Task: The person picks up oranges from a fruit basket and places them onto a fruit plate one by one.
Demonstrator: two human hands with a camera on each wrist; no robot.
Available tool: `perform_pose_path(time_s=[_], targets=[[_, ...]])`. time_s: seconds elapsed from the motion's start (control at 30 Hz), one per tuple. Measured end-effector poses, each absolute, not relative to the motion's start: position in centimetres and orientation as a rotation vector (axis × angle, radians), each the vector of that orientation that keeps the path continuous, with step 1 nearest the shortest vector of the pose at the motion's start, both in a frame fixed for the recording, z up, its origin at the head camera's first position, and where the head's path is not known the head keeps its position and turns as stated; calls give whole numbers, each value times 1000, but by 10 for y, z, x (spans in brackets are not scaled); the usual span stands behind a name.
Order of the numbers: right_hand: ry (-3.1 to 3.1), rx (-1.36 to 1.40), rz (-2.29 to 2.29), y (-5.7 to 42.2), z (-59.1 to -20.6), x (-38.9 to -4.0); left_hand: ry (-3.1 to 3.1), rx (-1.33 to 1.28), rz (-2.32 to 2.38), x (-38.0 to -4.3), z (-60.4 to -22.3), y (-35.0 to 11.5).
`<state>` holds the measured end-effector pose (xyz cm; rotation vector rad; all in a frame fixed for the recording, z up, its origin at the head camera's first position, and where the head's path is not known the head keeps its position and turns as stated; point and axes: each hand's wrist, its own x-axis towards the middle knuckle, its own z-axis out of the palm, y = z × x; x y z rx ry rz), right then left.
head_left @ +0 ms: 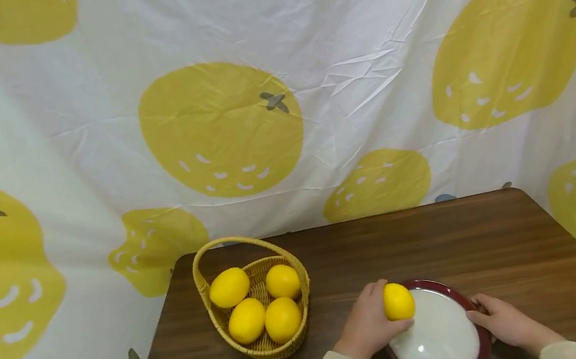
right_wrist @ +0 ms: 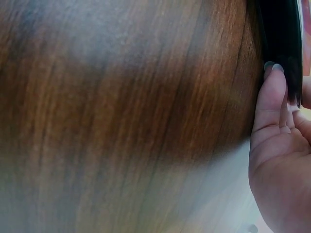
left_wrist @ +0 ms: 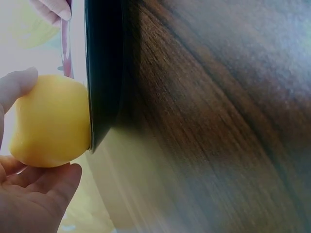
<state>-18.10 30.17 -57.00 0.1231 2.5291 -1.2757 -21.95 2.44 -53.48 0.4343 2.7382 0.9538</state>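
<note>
My left hand (head_left: 366, 324) holds a yellow lemon (head_left: 398, 301) over the left edge of a round dish (head_left: 434, 333), white inside with a maroon rim. In the left wrist view the thumb and fingers lie on opposite sides of the lemon (left_wrist: 51, 121), right by the dark side of the dish (left_wrist: 103, 73). On the right, my right hand (head_left: 503, 321) grips the rim, thumb on top. The right wrist view has this hand (right_wrist: 282, 155) with fingers against the dish's dark underside (right_wrist: 284, 43); part of the fingers is hidden.
A wicker basket (head_left: 266, 353) with a tall handle stands on the left of the brown wooden table (head_left: 368, 248). Several lemons (head_left: 247, 321) lie in it. Behind the table hangs a white cloth (head_left: 331, 26) with a yellow lemon print.
</note>
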Motion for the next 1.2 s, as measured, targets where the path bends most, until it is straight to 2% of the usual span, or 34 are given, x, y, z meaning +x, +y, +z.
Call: perform_pose_path(time_s=[1.2], targets=[[2545,73,-1281,303,-570,-180,2724,422,992,-225,-537,41]])
